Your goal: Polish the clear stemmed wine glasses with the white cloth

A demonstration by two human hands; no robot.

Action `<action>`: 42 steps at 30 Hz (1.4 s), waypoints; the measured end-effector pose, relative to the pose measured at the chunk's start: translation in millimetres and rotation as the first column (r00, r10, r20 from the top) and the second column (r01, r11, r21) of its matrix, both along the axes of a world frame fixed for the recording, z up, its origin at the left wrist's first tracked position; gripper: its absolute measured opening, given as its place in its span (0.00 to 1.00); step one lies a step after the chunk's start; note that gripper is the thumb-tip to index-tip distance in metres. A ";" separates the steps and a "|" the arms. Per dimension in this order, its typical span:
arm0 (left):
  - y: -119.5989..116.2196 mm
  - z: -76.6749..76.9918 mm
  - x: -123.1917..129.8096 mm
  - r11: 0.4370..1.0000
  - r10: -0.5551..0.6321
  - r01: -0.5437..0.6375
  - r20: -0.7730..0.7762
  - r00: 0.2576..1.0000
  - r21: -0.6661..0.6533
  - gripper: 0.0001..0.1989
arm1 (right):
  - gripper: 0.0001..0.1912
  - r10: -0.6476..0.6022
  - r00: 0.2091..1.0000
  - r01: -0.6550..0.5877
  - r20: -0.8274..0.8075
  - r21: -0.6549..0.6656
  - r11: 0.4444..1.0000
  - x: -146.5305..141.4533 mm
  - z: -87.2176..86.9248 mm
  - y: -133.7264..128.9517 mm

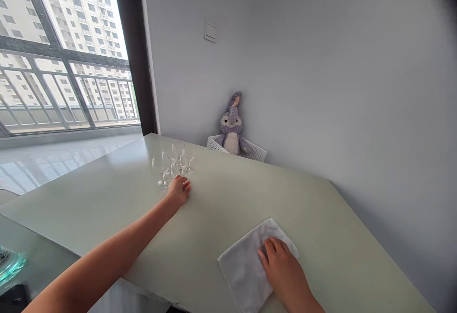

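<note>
Several clear stemmed glasses point(164, 167) stand upright in a close group on the pale green table point(117, 184), left of centre. My left hand point(179, 190) reaches to the near side of the group, its fingers curled at the foot of one glass. The exact contact is partly hidden by the hand. Nearer to me on the right, a light grey-white cloth point(246, 265) lies spread on the tabletop. My right hand point(283, 267) rests on its right part, with bent fingers and thumb gripping the fabric.
A grey plush rabbit point(232, 134) sits in a white perforated basket point(256, 151) beyond the far table edge, against the wall. At the lower left are a clear glass object point(10, 265) and a dark object point(14, 298). A window point(64, 55) is at the left.
</note>
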State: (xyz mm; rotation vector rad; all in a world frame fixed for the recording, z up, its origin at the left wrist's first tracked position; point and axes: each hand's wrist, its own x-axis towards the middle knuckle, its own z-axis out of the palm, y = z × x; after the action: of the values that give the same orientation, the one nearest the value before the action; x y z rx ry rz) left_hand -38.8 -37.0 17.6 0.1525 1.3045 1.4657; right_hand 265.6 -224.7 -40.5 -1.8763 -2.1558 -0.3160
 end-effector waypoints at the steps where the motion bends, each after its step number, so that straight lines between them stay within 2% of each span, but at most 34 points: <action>1: 0.4 0.7 -0.5 1.000 -0.004 0.004 -0.003 1.000 0.000 0.14 | 0.15 -0.010 1.000 0.010 -0.001 -0.015 1.000 -0.3 -1.8 1.1; 4: -1.3 2.2 -0.7 1.000 -0.015 0.015 -0.016 1.000 -0.006 0.12 | 0.19 -0.045 0.998 0.041 -0.043 -0.091 0.995 -2.5 -1.9 4.3; 7: -10.7 3.1 6.7 0.999 -0.051 0.051 -0.033 0.998 0.009 0.11 | 0.23 -0.043 0.988 0.012 -0.150 -0.201 0.980 -10.9 9.4 10.6; 10: -25.7 2.6 24.0 0.988 -0.125 0.129 -0.063 0.990 0.080 0.13 | 0.27 0.029 0.952 -0.124 -0.304 -0.297 0.947 -28.6 26.1 25.3; 13: -36.8 -2.5 44.5 0.972 -0.159 0.176 -0.121 0.980 0.153 0.17 | 0.25 0.119 0.904 -0.267 -0.410 -0.325 0.907 -55.5 35.7 46.7; 16: -38.7 -13.1 57.6 0.966 -0.135 0.166 -0.157 0.978 0.200 0.17 | 0.24 0.188 0.894 -0.327 -0.407 -0.307 0.894 -86.1 32.8 69.6; 19: -36.7 -24.6 59.6 0.950 -0.109 0.173 -0.244 0.964 0.259 0.17 | 0.30 0.302 0.887 -0.407 -0.350 -0.279 0.870 -111.0 25.8 96.5; 23: -37.1 -33.3 55.3 0.913 -0.055 0.251 -0.512 0.857 0.321 0.18 | 0.41 0.344 0.898 -0.425 -0.274 -0.337 0.840 -125.4 24.5 149.1; 25: -37.9 -34.3 53.4 0.906 -0.049 0.277 -0.573 0.818 0.319 0.18 | 0.43 0.319 0.915 -0.394 -0.246 -0.383 0.835 -123.8 25.9 180.1; 30: -34.3 -36.4 48.7 0.904 -0.064 0.298 -0.593 0.803 0.306 0.17 | 0.44 0.195 0.967 -0.249 -0.165 -0.451 0.857 -95.5 25.4 248.3; 34: -27.7 -39.7 44.4 0.909 -0.086 0.310 -0.600 0.795 0.280 0.17 | 0.44 0.053 0.993 -0.098 -0.109 -0.461 0.882 -46.4 23.0 281.8; 38: -25.7 -41.2 43.0 0.906 -0.119 0.335 -0.605 0.788 0.259 0.17 | 0.43 -0.099 0.993 0.059 -0.063 -0.468 0.882 23.2 21.9 293.8; 42: -27.4 -41.4 43.9 0.895 -0.123 0.359 -0.626 0.770 0.265 0.17 | 0.42 -0.275 0.961 0.238 -0.011 -0.465 0.853 99.6 20.8 282.0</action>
State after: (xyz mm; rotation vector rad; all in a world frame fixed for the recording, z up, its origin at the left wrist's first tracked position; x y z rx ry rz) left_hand 5.1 -64.5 -23.7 1.0846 1.4046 1.4704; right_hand 365.2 57.3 -19.7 -2.3938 -2.0533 0.2469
